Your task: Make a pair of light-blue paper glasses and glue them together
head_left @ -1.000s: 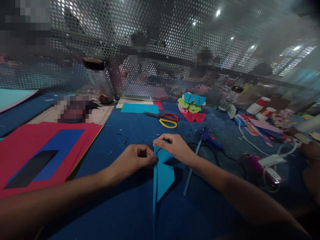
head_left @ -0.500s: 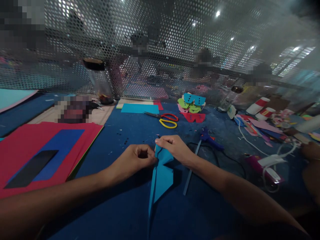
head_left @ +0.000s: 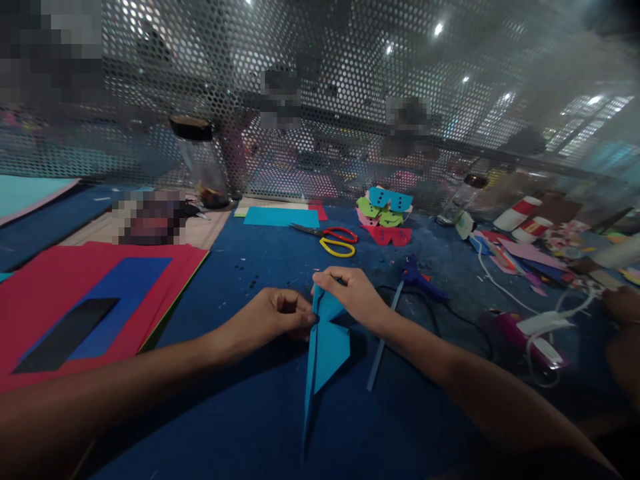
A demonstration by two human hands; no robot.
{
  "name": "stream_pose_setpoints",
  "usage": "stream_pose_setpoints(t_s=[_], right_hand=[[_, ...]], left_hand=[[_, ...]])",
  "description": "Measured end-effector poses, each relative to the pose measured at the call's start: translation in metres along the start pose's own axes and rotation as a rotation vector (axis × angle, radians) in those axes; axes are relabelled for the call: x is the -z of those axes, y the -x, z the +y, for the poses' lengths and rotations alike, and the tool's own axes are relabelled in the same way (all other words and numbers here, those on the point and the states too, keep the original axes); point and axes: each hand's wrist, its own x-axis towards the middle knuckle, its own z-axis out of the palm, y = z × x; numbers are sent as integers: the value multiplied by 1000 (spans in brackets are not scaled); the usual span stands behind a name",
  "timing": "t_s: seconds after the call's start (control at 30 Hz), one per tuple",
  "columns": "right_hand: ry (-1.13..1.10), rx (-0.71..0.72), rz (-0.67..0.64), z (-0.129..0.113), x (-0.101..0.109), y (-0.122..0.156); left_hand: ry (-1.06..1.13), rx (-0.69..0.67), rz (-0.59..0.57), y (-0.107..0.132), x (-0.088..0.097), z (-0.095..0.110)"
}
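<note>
Rn your L hand [head_left: 283, 317] has thumb & fingertips pinched on the left edge of the folded blue paper [head_left: 334, 350], ctr of frame; your R hand [head_left: 350, 293] clamps its top end. Prob. light, stiffish, easily creased: best held along the fold, off the pointed corners. Tabletop [head_left: 220, 413] gives room lower ctr; glue gun [head_left: 417, 280] & pale stick [head_left: 376, 367] limit you rightward.

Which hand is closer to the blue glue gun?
Right. The right hand is left of the glue gun, pinching the blue paper cutout; the left hand is farther left, at the cutout's edge.
</note>
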Motion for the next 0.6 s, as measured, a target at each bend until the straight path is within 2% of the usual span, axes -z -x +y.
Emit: stream_pose_setpoints(t_s=[0.13, 0.3, 0.37, 0.5, 0.6], right_hand=[[-19, -13, 16, -1, 2, 0], [-64, -14, 182, -4, 9, -1], [-79, -45, 194, -5, 10, -1], [-21, -108, 119, -4, 6, 1], [41, -107, -3, 0, 1, 5]], left_hand=[[-12, -45, 46, 1, 1, 3], [24, -133, 189, -5, 14, 5], [59, -152, 249, -8, 20, 7], [100, -207, 358, -11, 27, 13], [127, -244, 391, -11, 27, 16]])
